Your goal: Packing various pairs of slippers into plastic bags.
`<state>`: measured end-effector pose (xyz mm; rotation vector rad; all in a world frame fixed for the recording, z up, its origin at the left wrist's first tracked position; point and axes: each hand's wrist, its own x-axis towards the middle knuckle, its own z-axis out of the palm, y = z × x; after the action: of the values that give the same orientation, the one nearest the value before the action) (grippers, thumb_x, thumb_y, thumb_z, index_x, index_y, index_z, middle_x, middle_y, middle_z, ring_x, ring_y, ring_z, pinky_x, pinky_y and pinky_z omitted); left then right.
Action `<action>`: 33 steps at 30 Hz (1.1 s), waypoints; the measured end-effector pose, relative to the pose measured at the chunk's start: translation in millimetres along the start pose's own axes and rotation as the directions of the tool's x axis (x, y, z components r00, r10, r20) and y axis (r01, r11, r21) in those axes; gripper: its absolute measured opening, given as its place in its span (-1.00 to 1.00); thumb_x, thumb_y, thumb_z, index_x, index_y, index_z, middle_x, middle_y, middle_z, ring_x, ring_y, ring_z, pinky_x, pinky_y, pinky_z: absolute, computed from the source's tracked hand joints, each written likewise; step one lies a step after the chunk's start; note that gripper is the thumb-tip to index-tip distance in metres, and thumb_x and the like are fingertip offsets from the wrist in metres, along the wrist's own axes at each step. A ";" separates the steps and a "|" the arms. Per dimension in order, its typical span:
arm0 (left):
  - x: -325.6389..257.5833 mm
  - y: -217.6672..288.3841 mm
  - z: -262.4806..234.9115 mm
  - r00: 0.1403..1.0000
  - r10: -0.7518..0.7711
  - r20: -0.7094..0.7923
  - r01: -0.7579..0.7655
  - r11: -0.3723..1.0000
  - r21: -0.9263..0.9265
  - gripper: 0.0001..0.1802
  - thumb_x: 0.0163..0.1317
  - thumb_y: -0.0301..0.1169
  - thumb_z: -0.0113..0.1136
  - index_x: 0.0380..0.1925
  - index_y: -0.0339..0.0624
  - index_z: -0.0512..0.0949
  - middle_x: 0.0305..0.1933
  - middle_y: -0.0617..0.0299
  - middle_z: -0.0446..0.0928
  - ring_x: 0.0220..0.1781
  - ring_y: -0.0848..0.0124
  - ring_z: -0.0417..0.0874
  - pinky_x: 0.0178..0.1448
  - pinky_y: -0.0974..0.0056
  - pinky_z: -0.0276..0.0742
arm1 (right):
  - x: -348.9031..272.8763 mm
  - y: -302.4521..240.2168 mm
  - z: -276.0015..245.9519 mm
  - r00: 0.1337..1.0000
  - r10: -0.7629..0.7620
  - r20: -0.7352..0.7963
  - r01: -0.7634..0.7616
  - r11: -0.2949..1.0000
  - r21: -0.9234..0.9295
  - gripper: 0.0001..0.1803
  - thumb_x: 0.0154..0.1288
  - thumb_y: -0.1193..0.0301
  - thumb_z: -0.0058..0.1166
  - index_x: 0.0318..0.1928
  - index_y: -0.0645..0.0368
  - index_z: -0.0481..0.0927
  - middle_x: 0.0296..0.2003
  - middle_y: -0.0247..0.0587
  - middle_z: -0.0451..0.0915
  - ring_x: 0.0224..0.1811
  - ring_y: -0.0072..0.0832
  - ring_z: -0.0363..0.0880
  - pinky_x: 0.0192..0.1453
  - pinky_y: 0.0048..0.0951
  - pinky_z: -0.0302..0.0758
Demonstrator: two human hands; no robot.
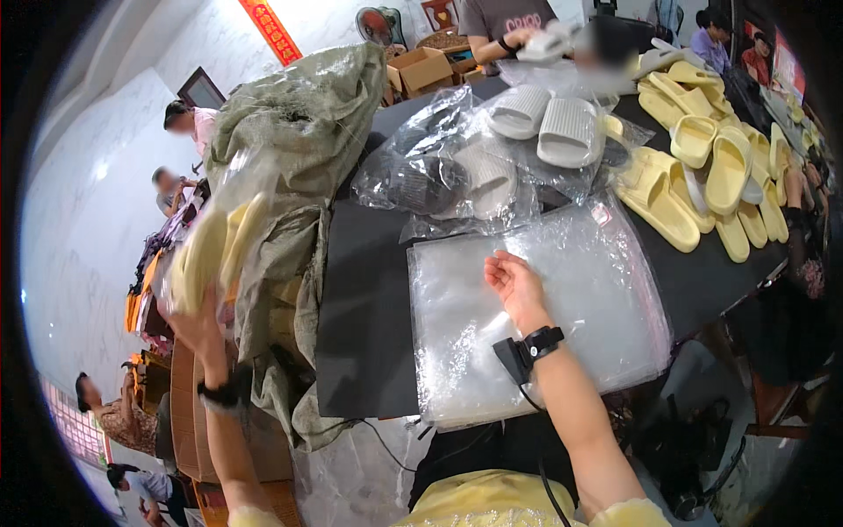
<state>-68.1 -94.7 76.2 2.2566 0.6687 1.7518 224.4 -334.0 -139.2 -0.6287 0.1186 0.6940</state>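
Note:
My left hand [198, 329], blurred by motion, is closed on a pair of yellow slippers [215, 250] in a clear bag. It holds them up at the left, in front of a large grey-green woven sack [294, 114]. Over a stack of clear plastic bags [457, 351] on the black table is my right hand [515, 285], its fingers loosely curled and nothing seen in them. Beyond the stack lie bagged slippers: a grey pair [566, 132] and a dark one [426, 183] beside a pale one [486, 182].
Loose yellow slippers [659, 198] are heaped along the table's right side. A cardboard box [189, 386] stands low at the left, and another open box [421, 72] is at the back. Across the table a person in a dark shirt [500, 18] handles a pale slipper. Several people sit farther off.

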 end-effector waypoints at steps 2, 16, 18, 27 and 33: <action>29.1 19.2 50.6 0.993 0.101 -0.054 -0.097 0.992 0.076 -0.34 -0.04 -0.43 0.32 0.02 -0.37 0.19 -0.04 0.04 0.36 -0.06 0.30 0.43 0.08 0.26 0.30 | 5.3 1.2 -10.2 1.000 0.020 -0.012 -0.020 1.000 0.022 -0.79 0.19 0.59 -0.21 -0.15 0.31 0.38 -0.33 -0.04 0.53 -0.34 -0.38 0.54 -0.24 -0.42 0.54; -36.3 56.9 353.0 0.420 0.645 0.639 -0.849 0.527 0.026 -0.30 0.14 -0.53 -0.12 0.30 0.00 -0.05 0.38 0.26 -0.05 0.40 0.28 -0.06 0.33 0.05 -0.09 | 29.4 16.3 3.2 0.988 -0.099 0.117 0.089 0.993 0.083 -0.88 0.14 0.53 -0.22 -0.39 0.23 0.42 -0.53 -0.18 0.50 -0.55 -0.48 0.49 -0.49 -0.49 0.48; -30.6 72.1 382.1 0.427 0.628 0.650 -0.874 0.472 0.117 -0.33 0.16 -0.61 -0.25 0.30 0.08 -0.04 0.38 0.26 -0.05 0.40 0.27 -0.07 0.33 0.04 -0.07 | 31.4 11.4 -10.5 0.991 -0.097 0.097 0.084 0.988 0.130 -0.86 0.15 0.51 -0.29 -0.36 0.22 0.39 -0.53 -0.18 0.50 -0.59 -0.50 0.49 -0.53 -0.51 0.46; 27.2 17.1 431.1 0.290 0.465 0.837 -0.763 0.640 -0.091 -0.30 0.00 -0.53 -0.04 0.23 -0.21 0.08 0.30 -0.05 0.08 0.35 0.10 0.03 0.34 0.13 -0.02 | 15.1 24.3 6.2 0.988 -0.073 0.134 0.058 0.992 0.115 -0.87 0.15 0.50 -0.19 -0.32 0.27 0.41 -0.47 -0.18 0.50 -0.49 -0.49 0.50 -0.43 -0.49 0.48; -7.2 115.3 318.2 0.494 0.616 0.614 -0.602 0.752 -0.270 -0.29 -0.07 -0.50 0.13 0.18 -0.17 0.18 0.23 -0.03 0.20 0.29 0.08 0.15 0.30 0.13 0.09 | 28.6 13.5 -29.3 0.939 -0.106 0.328 0.117 0.993 -0.011 -0.83 0.17 0.54 -0.24 -0.31 0.24 0.46 -0.45 -0.23 0.51 -0.44 -0.50 0.47 -0.30 -0.54 0.44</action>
<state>260.4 -163.9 32.4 3.0547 -0.3731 0.8890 240.8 -326.9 -178.5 -0.5368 -0.2352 0.6821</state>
